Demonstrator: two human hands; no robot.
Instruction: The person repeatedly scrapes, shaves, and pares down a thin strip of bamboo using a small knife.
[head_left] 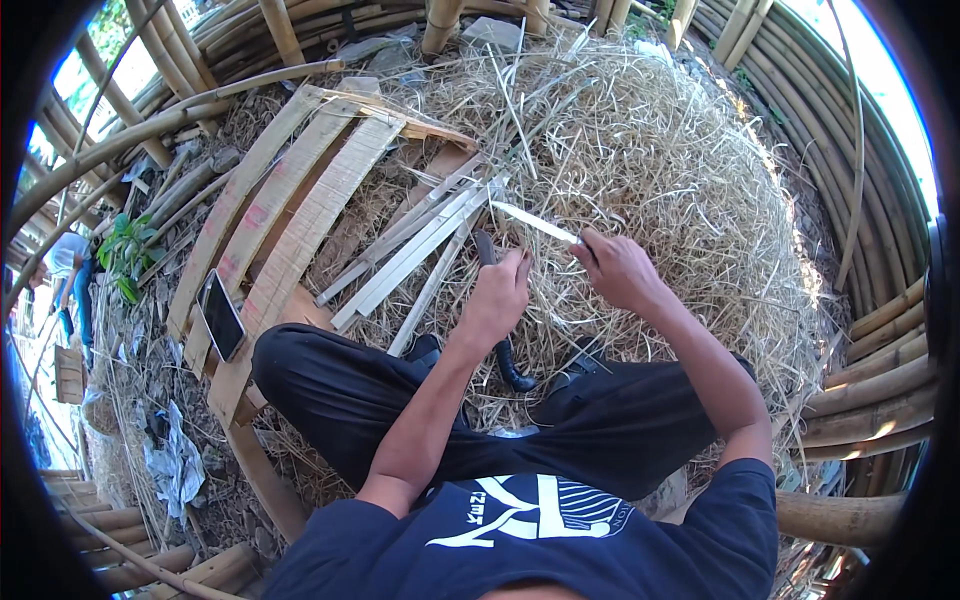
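Observation:
My left hand [498, 292] is closed around a dark knife-like tool [486, 248] in front of my crossed legs. Its black, curved, ribbed handle end [509, 368] shows below my fist, and my fingers cover its middle part. To the right, my right hand [622, 270] grips one end of a pale flat bamboo strip [537, 221]. The strip points away to the far left, its free end just beyond the dark tool. Several more pale strips [412, 252] lie side by side to the left of my left hand.
A mound of curly shavings [680, 160] spreads ahead and to the right. On the left lies a slatted wooden pallet [300, 215] with a phone [222, 315] resting on it. Bamboo poles [860, 150] enclose the spot. A person [70, 265] is at the far left.

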